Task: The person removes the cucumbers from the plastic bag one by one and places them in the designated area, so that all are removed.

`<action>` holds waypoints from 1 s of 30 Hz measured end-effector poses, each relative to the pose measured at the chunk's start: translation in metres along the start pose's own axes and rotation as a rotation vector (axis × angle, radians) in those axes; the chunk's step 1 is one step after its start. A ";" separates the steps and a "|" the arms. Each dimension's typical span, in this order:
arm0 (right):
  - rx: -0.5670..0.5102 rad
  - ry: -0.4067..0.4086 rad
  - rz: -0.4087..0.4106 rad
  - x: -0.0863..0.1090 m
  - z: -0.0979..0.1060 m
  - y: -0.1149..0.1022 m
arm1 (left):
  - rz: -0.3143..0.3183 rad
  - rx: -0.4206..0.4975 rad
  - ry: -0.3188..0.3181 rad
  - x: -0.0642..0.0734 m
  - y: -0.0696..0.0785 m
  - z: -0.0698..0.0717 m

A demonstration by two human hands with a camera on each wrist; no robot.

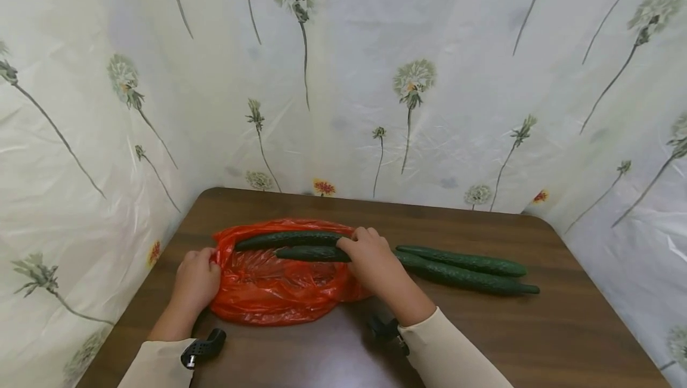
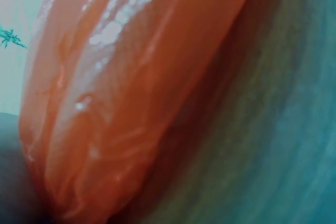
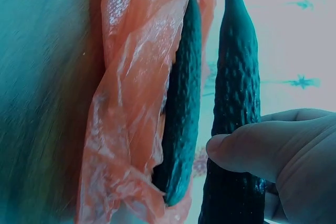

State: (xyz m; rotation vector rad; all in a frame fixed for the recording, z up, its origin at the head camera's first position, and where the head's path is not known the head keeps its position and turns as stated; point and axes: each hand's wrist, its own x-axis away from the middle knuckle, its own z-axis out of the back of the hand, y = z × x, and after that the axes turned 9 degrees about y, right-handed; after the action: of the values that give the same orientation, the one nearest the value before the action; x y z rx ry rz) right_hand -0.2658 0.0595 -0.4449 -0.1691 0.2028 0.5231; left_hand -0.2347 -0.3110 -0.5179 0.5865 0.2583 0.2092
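A red plastic bag (image 1: 268, 310) lies on the table with its mouth spread toward me. My left hand (image 1: 195, 281) grips the bag's left edge; in the left wrist view the red film (image 2: 121, 103) fills most of the frame. Inside the bag, along its far side, lies a cucumber (image 1: 290, 239). My right hand (image 1: 376, 263) pinches another cucumber (image 1: 313, 254) between thumb and fingers, its tip pointing left over the bag opening. The right wrist view shows the thumb across that cucumber (image 3: 236, 77), beside the bagged one (image 3: 181, 108).
To the right of my right hand, two dark green cucumber lengths (image 1: 461, 260) (image 1: 472, 278) lie side by side along the brown wooden table (image 1: 563, 328). A dandelion-patterned sheet (image 1: 343, 78) hangs behind the table and along both sides.
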 end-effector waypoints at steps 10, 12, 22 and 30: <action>0.013 0.038 -0.014 0.018 -0.002 0.017 | -0.010 -0.005 0.009 0.002 0.001 -0.001; 0.016 0.051 -0.021 0.022 -0.002 0.021 | -0.018 -0.005 0.014 0.001 0.001 -0.001; 0.025 0.087 -0.027 0.048 -0.002 0.035 | -0.021 -0.001 0.013 0.004 0.003 0.000; 0.062 0.118 -0.014 0.060 0.004 0.044 | -0.016 -0.001 0.007 0.003 0.001 -0.001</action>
State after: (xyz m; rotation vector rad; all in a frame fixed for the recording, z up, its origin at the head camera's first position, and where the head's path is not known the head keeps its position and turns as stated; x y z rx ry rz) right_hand -0.2367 0.1270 -0.4596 -0.1407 0.3326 0.4923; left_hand -0.2325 -0.3087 -0.5184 0.5827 0.2695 0.1955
